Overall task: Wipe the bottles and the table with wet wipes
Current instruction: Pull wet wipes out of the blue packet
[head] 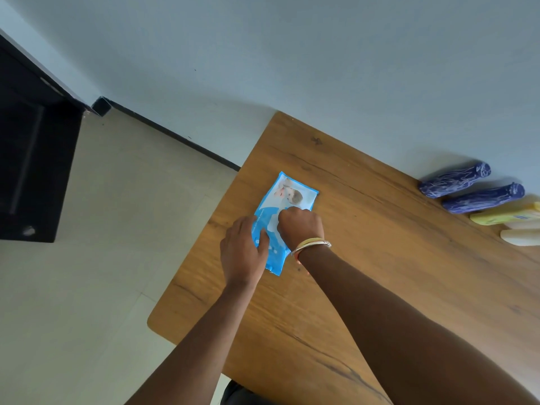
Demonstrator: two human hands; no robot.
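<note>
Head view, near to far. Nearest us, two bare forearms reach from the lower edge across the wooden table, whose rounded near-left corner overhangs a pale tiled floor. The right wrist carries metal bangles.

We see the left hand laid on the near-left part of the pack of wet wipes. Its fingers are nearly straight and spread, with the thumb lying over the blue wrapper, pressing it flat to the table. The right hand sits on the middle of the pack with its fingers curled tightly under, tips down against the top face. We cannot tell whether they pinch a flap or a wipe, since the knuckles hide the tips. The pack lies flat near the table's left edge, its printed end pointing away from us.

Well apart from the pack, along the far right side, four bottles lie side by side: the first dark blue bottle, the second dark blue bottle, a yellow bottle and a white bottle, the last two cut by the frame. Beyond stands a pale wall; at far left, a black cabinet.
</note>
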